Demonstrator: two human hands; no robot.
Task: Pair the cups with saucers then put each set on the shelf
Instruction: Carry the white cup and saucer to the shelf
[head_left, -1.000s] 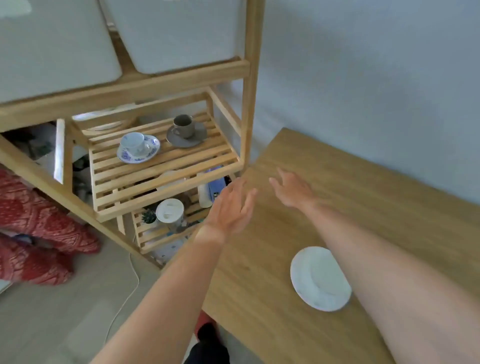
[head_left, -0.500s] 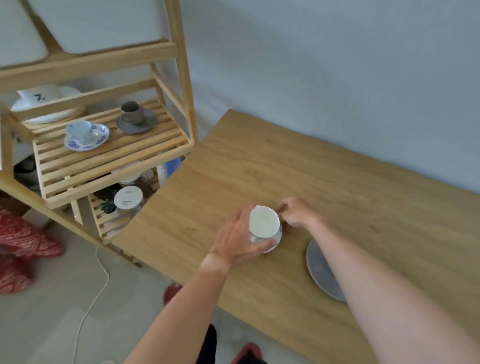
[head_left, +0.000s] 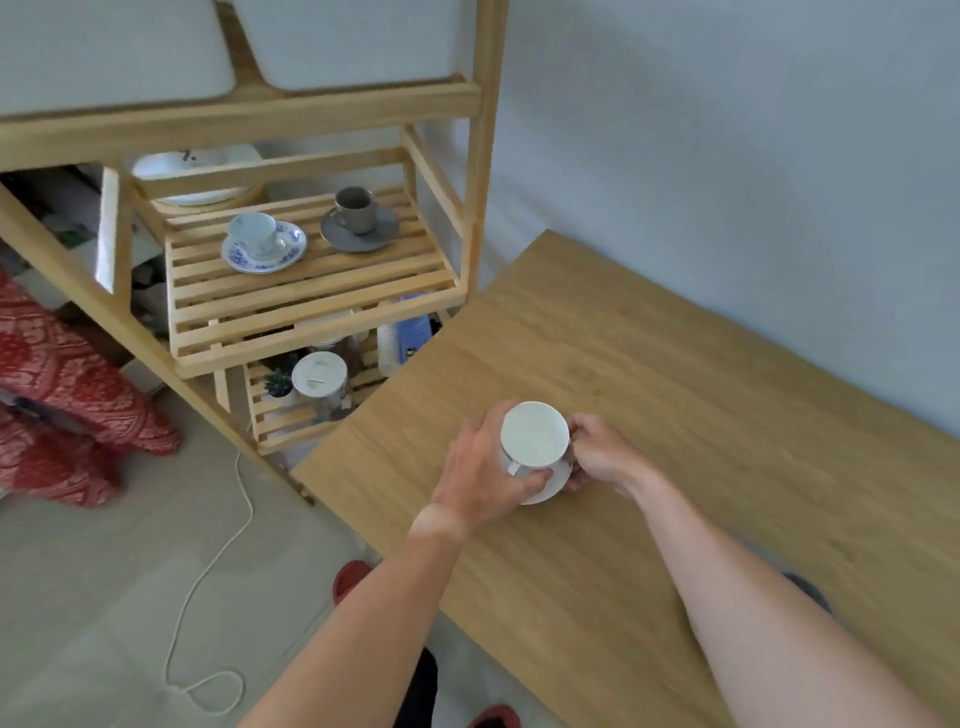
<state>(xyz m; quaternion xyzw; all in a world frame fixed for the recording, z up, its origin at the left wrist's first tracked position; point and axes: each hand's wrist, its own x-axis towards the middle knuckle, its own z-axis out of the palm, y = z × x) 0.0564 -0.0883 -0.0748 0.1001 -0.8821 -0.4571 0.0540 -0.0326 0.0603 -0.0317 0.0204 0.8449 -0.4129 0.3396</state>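
- A plain white cup (head_left: 535, 435), round-mouthed and smooth like glazed ceramic, sat on a white saucer (head_left: 551, 484) above the near-left part of the table (head_left: 701, 415); whether the saucer touched the tabletop could not be told.
- Half a second earlier the saucer lay apart on the table to the right of the cup; now it was directly under the cup, only its lower rim showing.
- The left hand (head_left: 480, 475) was wrapped around the cup's left side, fingers curled beneath the saucer edge, holding the set.
- The right hand (head_left: 597, 454) gripped the right side of the set, fingers closed at the cup and saucer rim.
- A second before, both hands were open and empty near the shelf; now both were closed on the set.
- The table was pale wood with a straight grain and a matte surface.
- To the left stood a slatted, light wooden shelf (head_left: 311, 306).
- On its middle tier sat a white cup with blue flowers (head_left: 253, 234) on a matching blue-patterned saucer (head_left: 264, 248).
- Beside it, to the right and apart, a grey cup (head_left: 355, 209) stood on a grey saucer (head_left: 359, 230).
- The camera view had swung left since the earlier frame, showing more of the shelf.
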